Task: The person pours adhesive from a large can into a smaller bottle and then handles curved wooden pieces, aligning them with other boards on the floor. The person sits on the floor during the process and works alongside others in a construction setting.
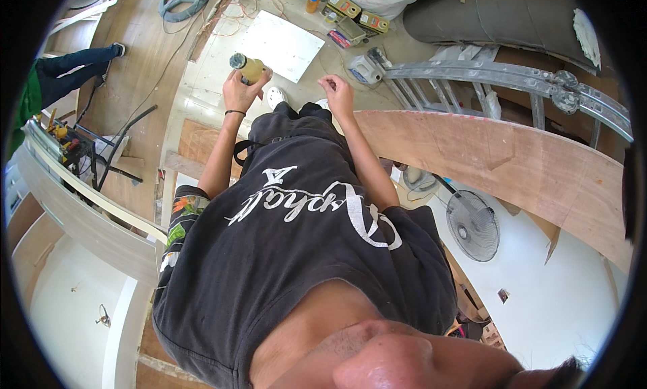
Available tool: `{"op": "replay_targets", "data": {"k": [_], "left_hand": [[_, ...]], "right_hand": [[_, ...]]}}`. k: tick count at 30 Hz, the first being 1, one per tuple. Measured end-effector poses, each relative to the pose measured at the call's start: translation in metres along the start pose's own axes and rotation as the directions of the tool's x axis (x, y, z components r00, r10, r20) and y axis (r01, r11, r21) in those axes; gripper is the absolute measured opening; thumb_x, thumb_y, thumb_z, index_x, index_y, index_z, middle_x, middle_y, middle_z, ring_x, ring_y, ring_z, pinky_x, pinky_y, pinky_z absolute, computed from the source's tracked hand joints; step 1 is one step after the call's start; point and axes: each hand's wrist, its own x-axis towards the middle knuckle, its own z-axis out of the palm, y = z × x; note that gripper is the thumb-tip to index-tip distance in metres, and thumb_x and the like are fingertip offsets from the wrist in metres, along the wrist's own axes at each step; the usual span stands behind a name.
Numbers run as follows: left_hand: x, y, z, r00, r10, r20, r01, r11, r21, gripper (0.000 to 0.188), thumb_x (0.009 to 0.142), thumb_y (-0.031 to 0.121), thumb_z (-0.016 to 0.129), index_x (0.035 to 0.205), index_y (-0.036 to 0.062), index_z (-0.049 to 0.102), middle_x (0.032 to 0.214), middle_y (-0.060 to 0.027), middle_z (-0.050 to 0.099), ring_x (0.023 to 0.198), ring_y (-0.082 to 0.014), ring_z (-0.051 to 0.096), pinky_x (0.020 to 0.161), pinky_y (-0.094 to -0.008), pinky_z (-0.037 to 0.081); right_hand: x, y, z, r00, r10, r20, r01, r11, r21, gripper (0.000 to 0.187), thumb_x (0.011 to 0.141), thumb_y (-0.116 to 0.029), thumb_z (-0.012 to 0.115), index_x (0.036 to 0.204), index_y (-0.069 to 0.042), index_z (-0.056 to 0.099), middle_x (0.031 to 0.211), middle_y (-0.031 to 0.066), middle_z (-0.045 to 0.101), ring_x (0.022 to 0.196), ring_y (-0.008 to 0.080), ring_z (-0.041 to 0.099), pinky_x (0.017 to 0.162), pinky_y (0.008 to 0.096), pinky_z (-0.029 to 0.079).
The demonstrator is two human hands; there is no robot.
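My left hand (241,92), with a dark band at its wrist, is closed around a squat yellowish bottle (251,69). The bottle has a dark, stained greenish top and is held tilted out in front of me. To the right, my right hand (338,94) is raised with its fingertips pinched together. Whether anything small sits in that pinch cannot be made out. Beyond both hands a flat white board (283,45) lies on the floor.
A metal ladder (485,74) and a long curved wooden panel (485,143) stand close on my right. A fan (473,225) lies behind the panel. Cans (342,6) and a grey-white jug (365,69) are ahead. Another person's legs (81,60) show at far left.
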Motion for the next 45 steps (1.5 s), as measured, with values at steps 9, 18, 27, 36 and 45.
{"op": "replay_targets", "data": {"k": [9,18,27,36,45], "left_hand": [[0.016,-0.005,-0.021,0.962,-0.222,0.160,0.263,0.909,-0.324,0.058,0.075,0.049,0.078,0.095,-0.0059,0.071,0.085,-0.0125,0.073,0.079,-0.0156,0.067,0.075,-0.0292,0.051],[0.021,0.002,-0.036,0.941,-0.232,0.247,0.320,0.850,-0.419,0.049,0.079,0.042,0.078,0.096,-0.0040,0.072,0.084,-0.0055,0.069,0.074,-0.0098,0.059,0.068,-0.0249,0.047],[0.017,0.007,-0.040,0.936,-0.215,0.279,0.326,0.831,-0.452,0.047,0.080,0.037,0.079,0.097,-0.0054,0.071,0.086,-0.0062,0.069,0.077,-0.0099,0.060,0.070,-0.0246,0.047],[0.008,-0.005,-0.034,0.947,-0.203,0.248,0.298,0.843,-0.447,0.046,0.079,0.041,0.079,0.090,-0.0021,0.070,0.079,-0.0036,0.064,0.070,-0.0093,0.055,0.065,-0.0247,0.043],[-0.003,-0.006,-0.026,0.968,-0.146,0.203,0.215,0.900,-0.378,0.048,0.078,0.041,0.079,0.092,-0.0049,0.071,0.080,-0.0088,0.069,0.072,-0.0130,0.062,0.068,-0.0282,0.049]], "right_hand": [[0.005,-0.010,0.016,0.998,0.052,-0.036,-0.050,0.997,0.065,0.015,0.087,-0.011,0.066,0.099,-0.003,0.070,0.079,0.0112,0.072,0.071,0.0187,0.069,0.068,0.0308,0.052],[-0.016,-0.019,0.023,0.994,0.102,0.035,-0.105,0.988,0.109,0.018,0.099,-0.014,0.050,0.111,-0.001,0.050,0.072,0.0061,0.060,0.063,0.0131,0.055,0.067,0.0279,0.049],[-0.017,-0.035,0.045,0.997,-0.064,-0.043,0.076,0.906,0.416,0.026,0.099,-0.012,0.051,0.121,-0.002,0.043,0.090,0.0046,0.054,0.076,0.0118,0.050,0.075,0.0276,0.043],[-0.024,-0.054,0.043,0.989,0.150,0.014,-0.135,0.832,0.538,0.023,0.097,-0.024,0.062,0.083,-0.006,0.061,0.069,-0.0075,0.046,0.066,0.0035,0.042,0.063,0.0212,0.037],[-0.019,-0.018,0.043,0.960,0.269,0.079,-0.270,0.818,0.507,0.043,0.101,-0.035,0.053,0.070,-0.006,0.048,0.065,-0.0042,0.040,0.063,0.0067,0.036,0.057,0.0263,0.033]]}}
